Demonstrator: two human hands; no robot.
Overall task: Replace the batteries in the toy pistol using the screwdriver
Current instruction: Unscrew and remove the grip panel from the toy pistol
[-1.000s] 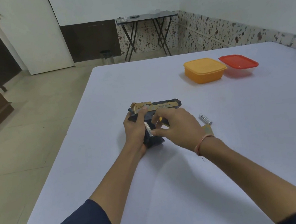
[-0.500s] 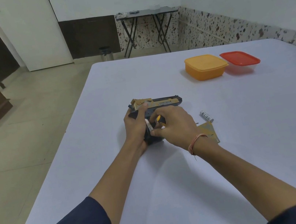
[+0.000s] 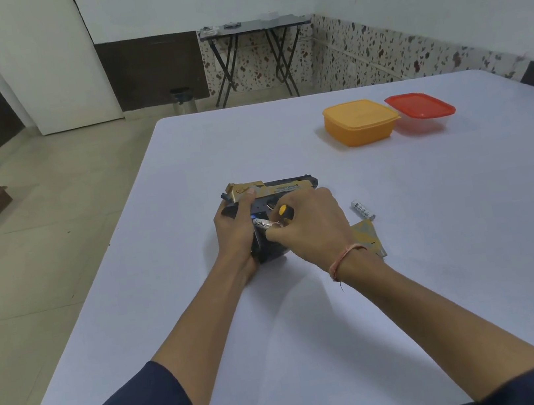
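The black and gold toy pistol [image 3: 277, 188] lies on its side on the white table [image 3: 404, 251], barrel to the right. My left hand [image 3: 235, 231] grips its grip end, thumb up on the gold slide. My right hand [image 3: 311, 227] pinches a battery [image 3: 264, 225] over the grip, and a screwdriver with a yellow and black handle [image 3: 285, 212] is tucked in the same hand. A second battery [image 3: 362, 210] lies loose on the table to the right. A gold cover piece [image 3: 369, 235] lies beside my right wrist, partly hidden.
An orange lidded box [image 3: 359, 122] and a red-lidded clear box [image 3: 421, 109] stand at the far right of the table. The table's left edge drops to the tiled floor. Folding tables stand against the far wall.
My right hand has shifted slightly over the pistol's grip and the battery in it now lies more slanted across the grip. My left hand keeps its hold.
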